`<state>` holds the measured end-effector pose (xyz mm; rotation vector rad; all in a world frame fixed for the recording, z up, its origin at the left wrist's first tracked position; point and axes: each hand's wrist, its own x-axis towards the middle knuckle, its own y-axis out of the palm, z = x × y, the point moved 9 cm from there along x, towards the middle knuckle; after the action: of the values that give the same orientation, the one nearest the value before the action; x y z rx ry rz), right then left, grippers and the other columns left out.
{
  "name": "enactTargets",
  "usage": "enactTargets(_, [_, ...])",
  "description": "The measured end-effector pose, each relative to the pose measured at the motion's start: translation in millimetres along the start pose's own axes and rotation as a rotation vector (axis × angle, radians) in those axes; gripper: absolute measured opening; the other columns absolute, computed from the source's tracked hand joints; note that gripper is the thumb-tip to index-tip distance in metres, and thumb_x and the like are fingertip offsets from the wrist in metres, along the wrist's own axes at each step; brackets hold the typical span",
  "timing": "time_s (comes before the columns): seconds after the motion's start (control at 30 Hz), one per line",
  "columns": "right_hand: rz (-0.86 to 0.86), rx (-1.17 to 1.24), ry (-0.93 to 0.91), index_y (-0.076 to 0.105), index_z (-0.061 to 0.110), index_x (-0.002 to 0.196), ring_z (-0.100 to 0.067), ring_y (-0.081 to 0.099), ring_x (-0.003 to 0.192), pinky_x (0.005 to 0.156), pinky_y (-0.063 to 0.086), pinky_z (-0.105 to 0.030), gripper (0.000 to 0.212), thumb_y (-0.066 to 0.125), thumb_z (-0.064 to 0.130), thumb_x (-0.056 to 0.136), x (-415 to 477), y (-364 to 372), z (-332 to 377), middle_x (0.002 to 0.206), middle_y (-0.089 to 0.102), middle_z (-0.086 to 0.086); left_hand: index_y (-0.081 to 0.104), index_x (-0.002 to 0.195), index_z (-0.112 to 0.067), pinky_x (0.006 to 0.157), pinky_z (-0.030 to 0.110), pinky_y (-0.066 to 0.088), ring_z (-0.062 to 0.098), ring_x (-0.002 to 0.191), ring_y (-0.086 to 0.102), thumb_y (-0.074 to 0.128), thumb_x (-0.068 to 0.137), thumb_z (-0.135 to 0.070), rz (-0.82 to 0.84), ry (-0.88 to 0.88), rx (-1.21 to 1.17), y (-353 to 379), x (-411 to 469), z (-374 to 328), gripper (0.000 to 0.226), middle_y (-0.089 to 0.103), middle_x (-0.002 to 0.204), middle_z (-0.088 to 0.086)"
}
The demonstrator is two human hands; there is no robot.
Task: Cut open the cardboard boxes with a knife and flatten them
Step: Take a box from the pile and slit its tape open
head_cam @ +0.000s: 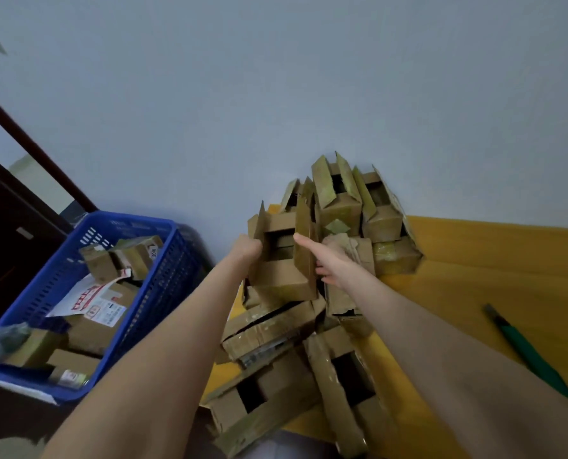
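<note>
Both hands hold one small opened cardboard box (284, 279) above a pile of cut boxes. My left hand (248, 248) grips its left flap and side. On the box's right flap and side sits my right hand (325, 260), thumb up along the flap. The box's top flaps stand open and its inside is dark. A green-handled knife (527, 351) lies alone on the yellow table (474, 260), to the right of my right forearm. More opened boxes (359, 210) are stacked against the wall behind the held one.
Several opened and partly flattened boxes (292, 376) lie on the table's near left part, some overhanging its edge. A blue plastic crate (163, 293) with more boxes, paper and a small bottle stands to the left. A dark door frame runs at far left.
</note>
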<state>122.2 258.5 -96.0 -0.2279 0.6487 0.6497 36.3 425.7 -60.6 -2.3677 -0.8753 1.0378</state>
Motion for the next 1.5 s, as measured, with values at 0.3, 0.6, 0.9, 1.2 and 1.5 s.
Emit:
enactTargets(0.3, [-0.143,0.226,-0.157,0.038,0.026,0.145,-0.031,0.038,0.135,0.109,0.031,-0.054,0.082,0.060,0.070,0.078,-37,-27,36,0.150,0.039,-0.003,0.048,0.072,-0.008,0.069,0.030,0.038,0.027,0.077,0.049,0.036,0.097,-0.019,-0.190,0.303,0.036,-43,-24,-64,0.030,0.052,0.079,0.009])
enactTargets(0.6, [-0.321,0.470,-0.218,0.053,0.012,0.128,-0.027,0.064,0.096,0.075,0.054,-0.037,0.069,0.080,0.041,0.072,-83,-108,30,0.110,0.066,-0.009,0.061,0.109,0.000,0.079,0.035,0.045,0.030,0.094,0.056,0.035,0.098,-0.015,0.054,0.490,-0.095,21,-70,-128,0.032,0.059,0.110,0.016])
enactTargets(0.9, [-0.714,0.476,-0.181,0.043,0.006,0.132,-0.028,0.059,0.097,0.067,0.048,-0.033,0.071,0.078,0.031,0.076,-136,-211,-38,0.117,0.059,-0.012,0.036,0.148,-0.014,0.103,0.036,0.040,0.027,0.131,0.046,0.048,0.096,-0.017,0.108,0.829,0.101,133,-152,-171,0.053,0.044,0.146,0.009])
enactTargets(1.2, [-0.685,0.490,-0.091,0.053,0.015,0.132,-0.032,0.060,0.104,0.091,0.053,-0.048,0.076,0.057,0.069,0.080,-139,-258,-96,0.120,0.062,-0.008,0.038,0.141,-0.013,0.076,0.020,0.048,0.013,0.098,0.058,0.069,0.086,-0.044,0.676,0.495,0.069,270,-195,-118,0.070,0.055,0.118,-0.002])
enactTargets(1.5, [-0.546,0.411,-0.081,0.064,0.018,0.097,-0.024,0.063,0.095,0.067,0.051,-0.030,0.021,0.048,0.005,0.096,-134,-298,-138,0.110,0.067,-0.009,0.047,0.128,-0.020,0.091,0.045,0.053,0.023,0.106,0.059,0.081,0.076,-0.038,0.619,0.238,-0.102,332,-197,-78,0.065,0.061,0.112,0.001])
